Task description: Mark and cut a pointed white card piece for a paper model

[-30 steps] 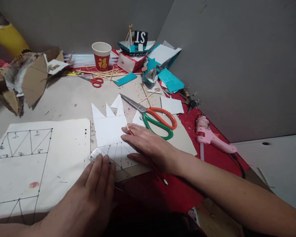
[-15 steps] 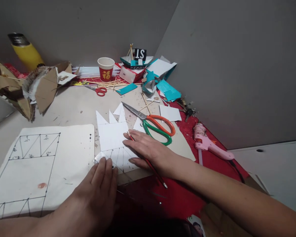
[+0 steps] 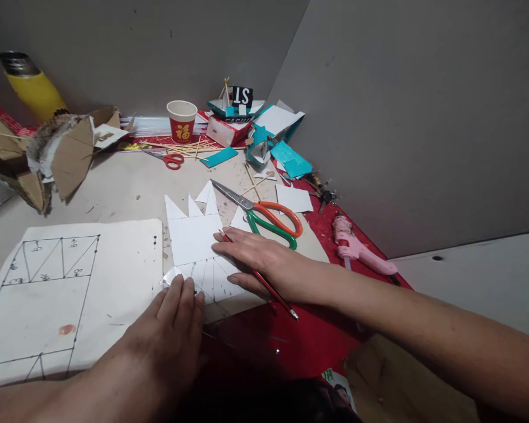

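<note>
White paper (image 3: 194,241) with pointed flaps cut along its far edge lies before me, its near part marked with drawn lines. My left hand (image 3: 174,317) holds down a clear plastic ruler (image 3: 173,274) at the paper's near left corner, fingers close together; most of the ruler is hidden. Stretched flat across the paper's right side, my right hand (image 3: 260,264) keeps a red pencil (image 3: 275,294) between its fingers, the tip toward the paper. Large scissors (image 3: 251,205) with orange and green handles lie just beyond that hand, blades partly over a paper scrap.
An open notebook (image 3: 119,282) with a drawn pattern lies left. Behind are small red scissors (image 3: 174,161), a paper cup (image 3: 182,126), a model boat (image 3: 235,108), cardboard pieces (image 3: 73,158) and a yellow bottle (image 3: 35,91). A pink glue gun (image 3: 361,249) lies right, near the grey partition.
The whole view has shifted, so everything appears slightly further left. Both hands stay in about the same place on the paper; the right hand still has the pencil.
</note>
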Available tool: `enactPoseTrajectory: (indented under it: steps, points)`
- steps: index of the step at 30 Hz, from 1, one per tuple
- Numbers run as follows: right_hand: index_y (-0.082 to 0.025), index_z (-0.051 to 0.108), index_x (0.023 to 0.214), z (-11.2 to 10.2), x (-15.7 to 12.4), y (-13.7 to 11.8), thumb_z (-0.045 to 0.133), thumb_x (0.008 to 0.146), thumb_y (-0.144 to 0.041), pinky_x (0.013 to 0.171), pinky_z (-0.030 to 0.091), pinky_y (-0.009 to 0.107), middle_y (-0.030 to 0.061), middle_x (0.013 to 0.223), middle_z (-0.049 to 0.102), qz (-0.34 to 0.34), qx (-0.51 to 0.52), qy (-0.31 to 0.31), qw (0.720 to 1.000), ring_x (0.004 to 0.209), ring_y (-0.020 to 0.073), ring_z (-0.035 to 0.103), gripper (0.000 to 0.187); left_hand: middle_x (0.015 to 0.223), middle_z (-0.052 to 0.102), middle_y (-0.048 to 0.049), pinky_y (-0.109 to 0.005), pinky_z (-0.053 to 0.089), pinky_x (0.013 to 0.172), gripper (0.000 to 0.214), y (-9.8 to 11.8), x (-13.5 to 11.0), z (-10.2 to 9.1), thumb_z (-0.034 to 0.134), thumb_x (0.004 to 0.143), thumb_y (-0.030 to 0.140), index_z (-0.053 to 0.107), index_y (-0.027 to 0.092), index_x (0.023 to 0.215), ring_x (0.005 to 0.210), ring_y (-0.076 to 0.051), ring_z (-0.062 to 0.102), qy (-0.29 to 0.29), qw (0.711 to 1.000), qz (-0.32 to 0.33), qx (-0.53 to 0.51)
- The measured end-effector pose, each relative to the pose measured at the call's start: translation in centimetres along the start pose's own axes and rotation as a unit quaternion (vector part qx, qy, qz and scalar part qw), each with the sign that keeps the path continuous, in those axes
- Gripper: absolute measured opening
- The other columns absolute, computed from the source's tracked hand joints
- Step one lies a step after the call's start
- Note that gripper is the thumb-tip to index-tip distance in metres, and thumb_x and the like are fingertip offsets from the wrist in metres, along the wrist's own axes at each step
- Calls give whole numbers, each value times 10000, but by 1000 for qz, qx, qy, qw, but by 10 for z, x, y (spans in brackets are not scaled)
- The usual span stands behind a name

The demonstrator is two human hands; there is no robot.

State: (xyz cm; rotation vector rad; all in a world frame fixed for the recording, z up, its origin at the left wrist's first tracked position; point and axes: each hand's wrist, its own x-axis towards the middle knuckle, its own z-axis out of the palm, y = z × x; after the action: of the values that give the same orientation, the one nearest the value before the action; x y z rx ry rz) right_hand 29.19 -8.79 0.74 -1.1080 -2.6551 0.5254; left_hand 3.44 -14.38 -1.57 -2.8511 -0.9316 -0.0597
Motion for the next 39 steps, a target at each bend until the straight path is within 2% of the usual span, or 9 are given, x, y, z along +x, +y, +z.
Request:
enactPoseTrajectory:
  steps: [8,18,21,24,27,29,34,37,39]
  points:
    - [-73,486,1394,-6,0,0,595,942,-260,1107,414,548,256,1460,493,-13,-15,-20,1000,1412,348,400,501,1269,659,-251,-448,443,1017,532,-1,1,-2,559,927,444,672,16,1222,1225,-378,579,31,999,11,-7]
    - [-50,501,1377,-1,0,3,609,934,-242,1091,431,547,262,1449,501,-18,-4,-2,1000,1413,355,396,495,1259,673,-226,-435,446,1003,487,1,2,-5,549,932,421,694,44,1203,1218,-370,591,20,1000,11,19]
    - [-63,498,1382,1,-1,3,606,936,-238,1099,423,543,251,1456,500,-15,-2,0,1000,1419,348,387,492,1242,683,-223,-429,447,999,512,0,2,-5,575,911,460,707,48,1185,1209,-373,596,23,999,19,28]
    - [-88,494,1391,2,-2,4,597,942,-248,1106,415,540,236,1465,497,-11,0,-2,1000,1424,337,382,488,1266,672,-217,-425,437,1011,518,1,2,-1,566,911,469,701,60,1200,1221,-360,587,24,999,12,34]
    - [-55,490,1396,-1,-1,3,595,941,-237,1100,419,538,262,1453,498,-12,2,-4,1000,1416,352,392,501,1258,677,-217,-444,421,1017,542,3,1,7,572,891,492,704,65,1198,1218,-364,584,32,999,4,30]
    - [-33,480,1399,-5,-1,1,567,948,-209,1094,430,525,274,1425,521,-18,8,16,1000,1391,343,432,492,1230,689,-229,-457,409,1011,565,4,2,10,607,852,519,724,61,1162,1193,-377,596,54,998,2,29]
    - [-143,534,1346,-19,7,-14,432,983,-157,1016,509,391,157,1274,668,-1,91,114,989,1219,216,613,378,1140,725,-232,-435,401,958,473,1,8,-1,604,857,454,770,60,1060,1086,-359,661,99,994,15,35]
    - [-168,608,1276,-18,19,-26,433,1008,-254,921,542,327,97,1094,736,0,196,123,973,1056,187,687,332,1093,742,-225,-420,412,917,430,-1,11,-9,562,891,403,778,57,1024,1029,-343,687,102,994,30,36]
    - [-164,684,1158,-11,30,-31,447,1002,-308,846,553,311,86,985,736,1,254,112,961,940,179,697,318,1085,740,-235,-428,410,914,419,-2,11,-10,552,891,372,774,39,1015,1018,-350,690,111,993,37,33]
